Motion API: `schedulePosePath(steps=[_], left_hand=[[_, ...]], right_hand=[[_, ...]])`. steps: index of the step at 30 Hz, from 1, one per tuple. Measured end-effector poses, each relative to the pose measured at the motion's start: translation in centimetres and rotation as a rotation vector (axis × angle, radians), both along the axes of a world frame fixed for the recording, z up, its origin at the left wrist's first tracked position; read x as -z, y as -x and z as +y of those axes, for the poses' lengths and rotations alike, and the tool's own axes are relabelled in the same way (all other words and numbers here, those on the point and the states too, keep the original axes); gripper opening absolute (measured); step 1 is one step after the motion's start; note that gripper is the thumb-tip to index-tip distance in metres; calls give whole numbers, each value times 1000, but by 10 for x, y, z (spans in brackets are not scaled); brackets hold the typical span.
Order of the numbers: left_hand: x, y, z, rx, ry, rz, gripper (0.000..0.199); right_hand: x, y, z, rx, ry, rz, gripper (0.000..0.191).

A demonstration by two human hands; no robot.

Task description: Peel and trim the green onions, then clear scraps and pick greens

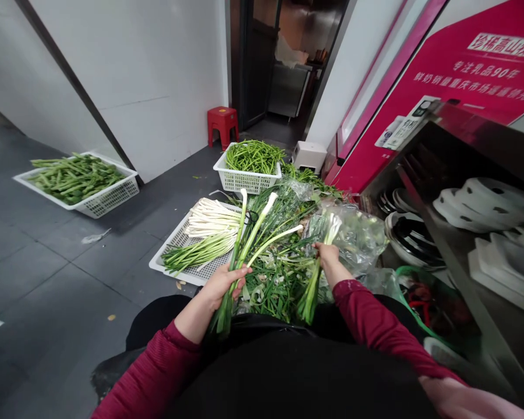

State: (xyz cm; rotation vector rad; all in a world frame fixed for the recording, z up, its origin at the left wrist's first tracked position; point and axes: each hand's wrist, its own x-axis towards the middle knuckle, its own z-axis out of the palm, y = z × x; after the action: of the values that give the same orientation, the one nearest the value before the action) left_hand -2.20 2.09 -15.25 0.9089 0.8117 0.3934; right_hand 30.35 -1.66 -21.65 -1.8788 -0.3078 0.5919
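My left hand (227, 283) is closed round a few long green onions (254, 233), their white ends pointing up and away. In my right hand (327, 256) is a smaller bunch of green onions (310, 297), white ends up and green leaves hanging down. Between and below the hands lies a heap of loose green leaves (275, 288). Left of it, a flat white perforated tray (160, 260) holds white stalks (212, 218) and green stalks (198, 250) laid side by side.
Beyond the tray stands a white basket (247, 181) of green beans; another white basket (109, 201) of green stalks is far left. A red stool (222, 125) is by the doorway. Clear plastic bags (353, 235), a green basket (404, 273) and shelves (454, 262) are at right.
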Motion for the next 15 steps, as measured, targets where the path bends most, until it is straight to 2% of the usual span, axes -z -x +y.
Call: schedulePosePath(steps=[2,6,10,15], left_hand=[[0,-4,0,13,55,-12,34],[0,-10,-1,77,117,-54,33],[-3,-12,-5,132,143,-90,31],[-9,-11,-10,166,142,-90,29]], right_hand=[[-11,22,-1,-83,-154,135,24],[-46,62,0,-369,-538,431,39],[-73,76,0,-421,-650,404,29],[-86,75,-8,-524,-679,380,30]])
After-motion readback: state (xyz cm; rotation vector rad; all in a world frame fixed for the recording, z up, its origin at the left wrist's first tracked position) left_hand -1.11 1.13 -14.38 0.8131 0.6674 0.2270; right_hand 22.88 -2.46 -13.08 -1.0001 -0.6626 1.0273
